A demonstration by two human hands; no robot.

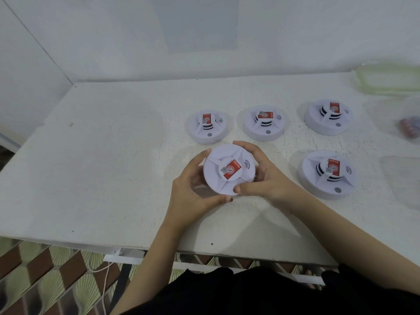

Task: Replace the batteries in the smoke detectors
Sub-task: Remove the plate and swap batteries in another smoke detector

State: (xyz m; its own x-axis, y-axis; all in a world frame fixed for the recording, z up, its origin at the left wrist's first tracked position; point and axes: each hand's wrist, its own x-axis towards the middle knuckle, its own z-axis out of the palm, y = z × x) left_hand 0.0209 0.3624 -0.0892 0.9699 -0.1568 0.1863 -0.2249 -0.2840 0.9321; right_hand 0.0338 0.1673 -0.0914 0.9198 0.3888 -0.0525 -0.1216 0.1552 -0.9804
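Held unit: you have one white smoke detector (228, 170) between both hands, its red-labelled face turned up toward you, over the middle of the bench (102, 155).
Left hand (191, 196): your fingers curl round the detector's left rim and your thumb lies along its lower edge, so this hand is grasping it.
Right hand (263, 176): it grips the right rim, fingers over the top edge and thumb pressed on the lower right edge.
Back row: beyond your hands, the back-left detector (209, 127), back-middle detector (263, 123) and back-right detector (328, 117) sit face up on the bench, apart from one another.
Near right: the near-right detector (327, 175) lies just beside your right wrist, not touching it.
Far right corner: a clear container (388, 79) with a green rim, blurred.
Right edge: some small red things (409, 127), too blurred to identify.
Below the bench: patterned floor (45, 280) and a thin white cable (104, 285).
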